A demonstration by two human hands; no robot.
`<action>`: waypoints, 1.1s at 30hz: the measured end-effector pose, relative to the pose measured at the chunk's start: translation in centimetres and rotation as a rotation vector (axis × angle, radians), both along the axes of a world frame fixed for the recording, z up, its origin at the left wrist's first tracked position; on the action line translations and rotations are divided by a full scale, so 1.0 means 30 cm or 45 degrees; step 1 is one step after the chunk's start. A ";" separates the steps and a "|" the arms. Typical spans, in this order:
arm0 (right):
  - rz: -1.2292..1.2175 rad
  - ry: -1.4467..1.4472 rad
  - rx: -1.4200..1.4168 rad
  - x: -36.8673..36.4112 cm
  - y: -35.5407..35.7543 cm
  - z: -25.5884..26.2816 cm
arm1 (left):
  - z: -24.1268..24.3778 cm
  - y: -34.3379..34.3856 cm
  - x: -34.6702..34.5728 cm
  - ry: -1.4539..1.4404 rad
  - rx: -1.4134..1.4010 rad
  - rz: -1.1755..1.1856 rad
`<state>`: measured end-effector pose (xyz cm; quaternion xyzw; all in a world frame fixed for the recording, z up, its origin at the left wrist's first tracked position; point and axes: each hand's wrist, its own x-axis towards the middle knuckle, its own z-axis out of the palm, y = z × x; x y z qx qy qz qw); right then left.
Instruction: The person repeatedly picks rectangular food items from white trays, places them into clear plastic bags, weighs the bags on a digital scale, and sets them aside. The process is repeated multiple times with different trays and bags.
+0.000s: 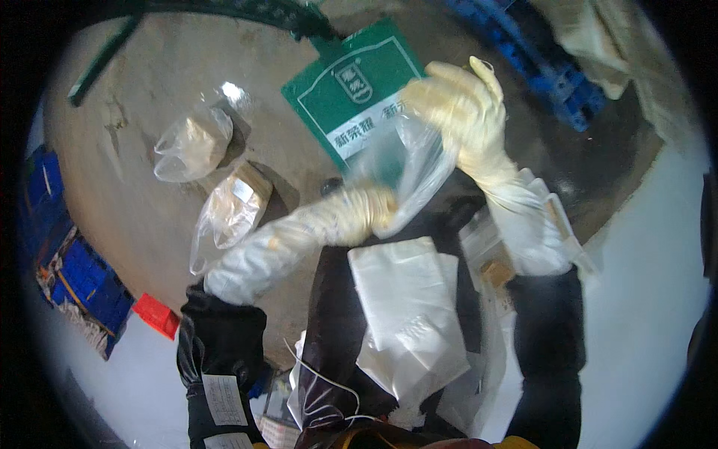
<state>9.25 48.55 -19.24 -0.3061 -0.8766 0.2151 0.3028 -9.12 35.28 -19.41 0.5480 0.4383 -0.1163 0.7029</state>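
Both of my hands wear cream-coloured gloves, with white sleeve covers over dark cuffs. My left hand [373,210] is closed around the lower part of a clear plastic bag [423,163]. Higher up and to the right, my right hand [463,112] has the upper part of the same bag bunched against its palm, fingers partly spread. The bag is thin and blurred; I cannot tell whether anything is in it. Beneath my hands, a folded stack of white plastic sheets or bags [409,297] lies over my dark lap.
Two knotted clear bags with tan contents, a farther bag [193,143] and a nearer labelled bag [238,202], sit on the brown floor [112,185] at left. A green panel with writing [348,84] stands ahead. Blue plastic crates [90,280] and a red block [157,315] are at left; a blue rack [538,62] is upper right.
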 end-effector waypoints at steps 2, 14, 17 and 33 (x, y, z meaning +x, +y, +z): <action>0.556 -0.266 0.184 0.089 -0.069 -0.094 | -0.162 0.052 0.029 0.726 0.537 -0.764; 0.537 -0.478 -1.081 0.030 -0.201 -0.288 | -0.522 -0.154 -0.039 0.882 0.721 -0.491; 0.155 -0.995 -1.157 -0.059 -0.211 -0.474 | -0.431 -0.131 -0.056 0.716 0.685 -0.621; 0.417 -1.083 -0.648 0.057 -0.200 -0.594 | -0.493 -0.087 -0.155 0.574 0.924 -0.525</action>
